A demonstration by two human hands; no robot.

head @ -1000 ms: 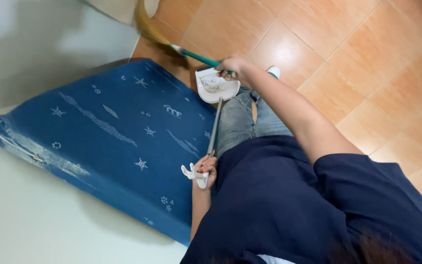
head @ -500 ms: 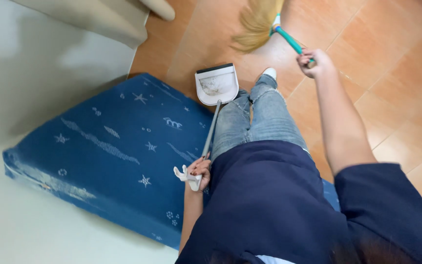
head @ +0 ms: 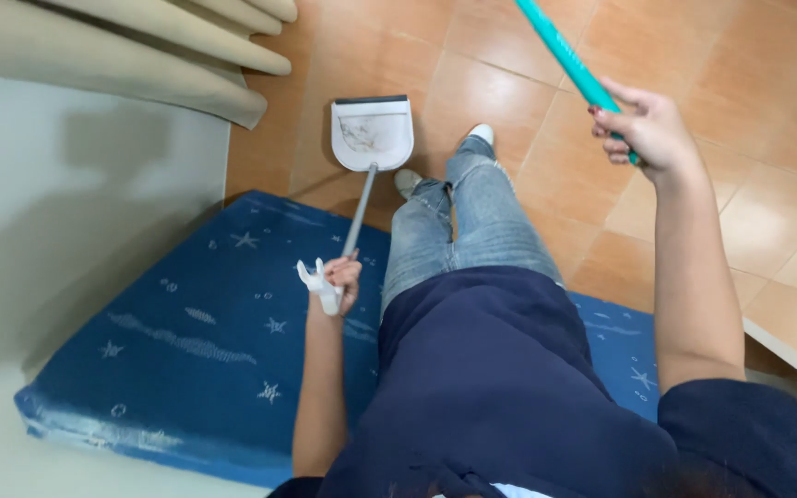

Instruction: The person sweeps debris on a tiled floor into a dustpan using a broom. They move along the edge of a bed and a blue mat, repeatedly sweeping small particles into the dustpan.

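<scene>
Head view: her left hand (head: 341, 278) is wrapped tight round the top of the dustpan (head: 372, 135), a light, stiff thing standing just past the mattress (head: 205, 341), while her right hand (head: 643, 127) squeezes the broom (head: 569, 60) above the floor.

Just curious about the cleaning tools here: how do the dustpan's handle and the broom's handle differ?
The dustpan handle is a thin grey rod; the broom handle is thicker and teal. The dustpan handle, held by the left hand, runs down to a white pan on the floor; the broom handle slants up out of view from the right hand. Both are long, straight and gripped.
</scene>
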